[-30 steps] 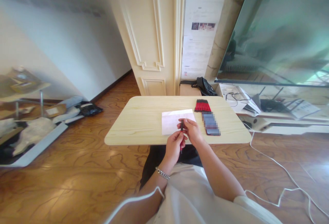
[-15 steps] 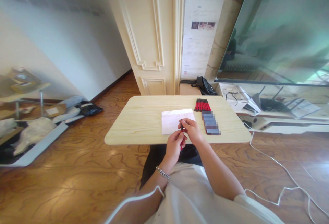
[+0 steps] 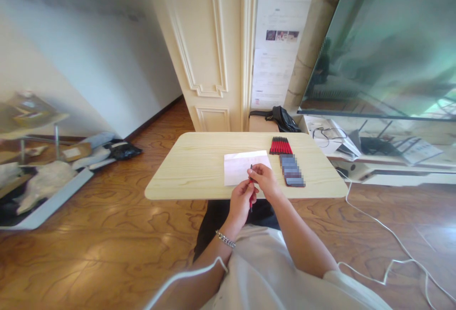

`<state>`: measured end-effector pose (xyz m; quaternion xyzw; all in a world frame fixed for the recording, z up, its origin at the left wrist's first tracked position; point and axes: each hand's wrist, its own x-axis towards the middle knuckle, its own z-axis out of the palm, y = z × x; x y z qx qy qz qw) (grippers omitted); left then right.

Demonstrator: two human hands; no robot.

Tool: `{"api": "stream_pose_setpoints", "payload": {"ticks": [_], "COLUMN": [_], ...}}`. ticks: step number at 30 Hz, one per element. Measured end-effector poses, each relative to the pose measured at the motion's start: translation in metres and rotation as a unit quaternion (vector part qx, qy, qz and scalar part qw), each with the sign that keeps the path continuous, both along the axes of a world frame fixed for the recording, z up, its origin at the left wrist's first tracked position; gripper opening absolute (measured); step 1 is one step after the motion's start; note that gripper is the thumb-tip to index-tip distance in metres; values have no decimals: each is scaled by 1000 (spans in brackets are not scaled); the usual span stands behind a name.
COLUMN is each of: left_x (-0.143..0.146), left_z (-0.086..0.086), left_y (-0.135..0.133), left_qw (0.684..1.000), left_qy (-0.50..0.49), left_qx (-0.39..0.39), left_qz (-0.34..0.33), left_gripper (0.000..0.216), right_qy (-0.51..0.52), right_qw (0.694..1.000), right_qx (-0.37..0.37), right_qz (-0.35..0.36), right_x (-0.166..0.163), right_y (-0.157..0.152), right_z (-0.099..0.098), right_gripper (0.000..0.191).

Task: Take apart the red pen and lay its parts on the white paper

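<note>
Between my two hands is a slim red and black pen (image 3: 251,207), held roughly upright at the table's near edge. My left hand (image 3: 242,197) is closed around its red lower part. Just above, my right hand (image 3: 264,178) pinches the black upper part with the fingertips. Under and behind the hands lies a white sheet of paper (image 3: 237,167), partly covered by them. A row of several red and black pens (image 3: 280,145) lies side by side at the far right of the table. Nearer me is a phone (image 3: 292,171) with a blurred screen.
The pale wooden table (image 3: 185,172) has rounded corners. A black bag (image 3: 283,119) rests behind it. White cables (image 3: 388,234) trail on the floor at right. At left are boxes and a black plastic bag (image 3: 124,150); a large screen (image 3: 384,44) stands at right.
My right fingers have shifted slightly on the pen's upper part, and more of its black tip shows above them. The left hand has barely moved; the paper, pens and phone stay where they were.
</note>
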<state>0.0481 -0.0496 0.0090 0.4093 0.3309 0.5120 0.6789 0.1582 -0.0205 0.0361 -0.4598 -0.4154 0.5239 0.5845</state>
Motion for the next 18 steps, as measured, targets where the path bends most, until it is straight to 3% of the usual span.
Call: {"api": "stream_pose_setpoints", "payload": {"ticks": [4,8,13,18], "left_x": [1,0,-1,0], "left_z": [3,4,1,0], "left_y": [0,-1,-1,-1], "left_qw": [1000,1000,1000,1000], "left_qy": [-8,-7,-12,-7], "left_qx": [-21,-15,-15,-12], "left_qz": [7,14,10,9], "left_gripper": [36,39,38,37], "right_qy": [5,-11,-10,-19], "right_qw": [999,1000,999,1000], "right_qx": [-20,-2,-13,4], "right_qz": [42,-1,48,17], "right_x": [1,2,3,4], "right_y": [0,1,0,0], "right_z": [-2,-2,-1,-3], "right_gripper": [39,36,37,36]}}
